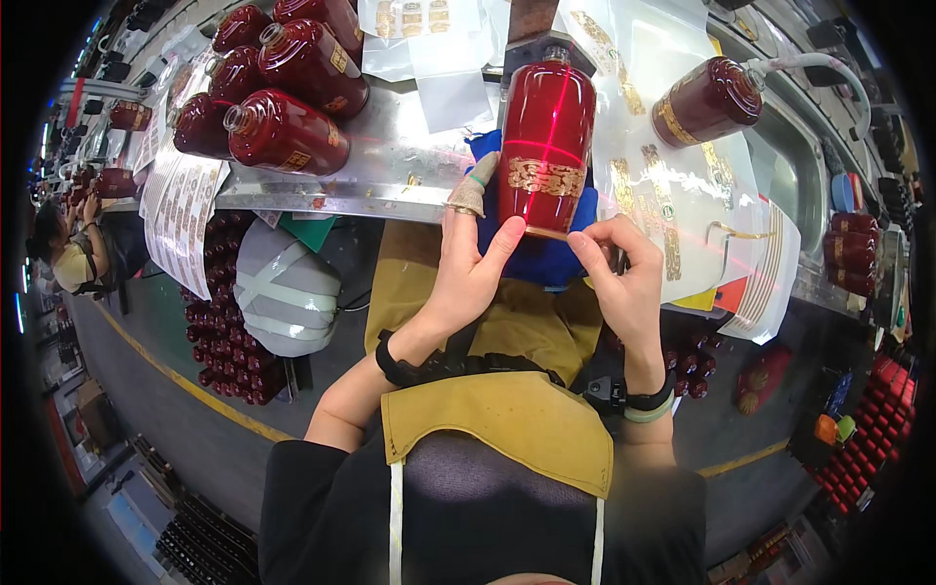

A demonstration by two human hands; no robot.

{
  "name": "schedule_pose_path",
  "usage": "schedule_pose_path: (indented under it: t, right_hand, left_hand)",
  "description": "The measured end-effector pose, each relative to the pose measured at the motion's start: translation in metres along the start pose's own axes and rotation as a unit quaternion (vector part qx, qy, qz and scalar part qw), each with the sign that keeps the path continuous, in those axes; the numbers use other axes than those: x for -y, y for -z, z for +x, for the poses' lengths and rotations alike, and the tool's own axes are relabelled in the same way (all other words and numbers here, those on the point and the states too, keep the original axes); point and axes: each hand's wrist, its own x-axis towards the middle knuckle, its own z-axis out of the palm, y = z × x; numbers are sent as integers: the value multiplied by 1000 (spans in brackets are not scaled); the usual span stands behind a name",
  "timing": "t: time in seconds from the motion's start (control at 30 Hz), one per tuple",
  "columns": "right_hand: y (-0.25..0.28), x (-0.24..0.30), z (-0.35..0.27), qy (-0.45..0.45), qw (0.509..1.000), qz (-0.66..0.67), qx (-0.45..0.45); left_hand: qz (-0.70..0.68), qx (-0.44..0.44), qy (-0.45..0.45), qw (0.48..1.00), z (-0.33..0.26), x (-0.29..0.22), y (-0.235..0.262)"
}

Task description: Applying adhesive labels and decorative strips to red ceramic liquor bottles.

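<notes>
On a steel tabletop (390,166) in a bottling workshop, a red ceramic bottle (547,136) lies on a blue cloth (546,255), its long axis pointing away, the left hand (470,263) open against its lower left side, the right hand (624,278) pinching at its base edge, stacked bottles (283,88) well left.

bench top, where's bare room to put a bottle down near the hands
Bare metal bench shows between the stacked red bottles and the upright red bottle touched by the left hand and right hand. Right of it, gold decal sheets cover the surface; the far left is crowded with bottles.
</notes>
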Motion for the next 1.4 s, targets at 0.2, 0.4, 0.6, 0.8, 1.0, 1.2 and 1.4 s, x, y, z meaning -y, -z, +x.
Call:
schedule_pose_path:
  t: [0.2,0.4,0.6,0.8,1.0,1.2,1.4]
  right_hand:
    - [0,-2,0,2,1000,-2,-2]
    - [3,-8,2,-3,1000,-1,4]
    - [9,-6,3,-2,1000,-5,15]
    - [14,2,1,2,999,-24,30]
    - [13,4,2,3,999,-16,32]
    - [21,10,0,-3,999,-22,44]
    - [29,1,3,-18,998,-33,57]
  left_hand:
    - [19,10,-10,1000,1,-3,-1]
    - [67,26,-26,997,3,-5,-1]
    - [37,40,-29,998,6,-3,3]
    - [23,-24,-107,994,4,-6,24]
    - [194,-64,-345,916,6,-8,17]
    - [225,-79,-423,874,20,-4,7]
    - [230,-98,-403,881,17,2,4]
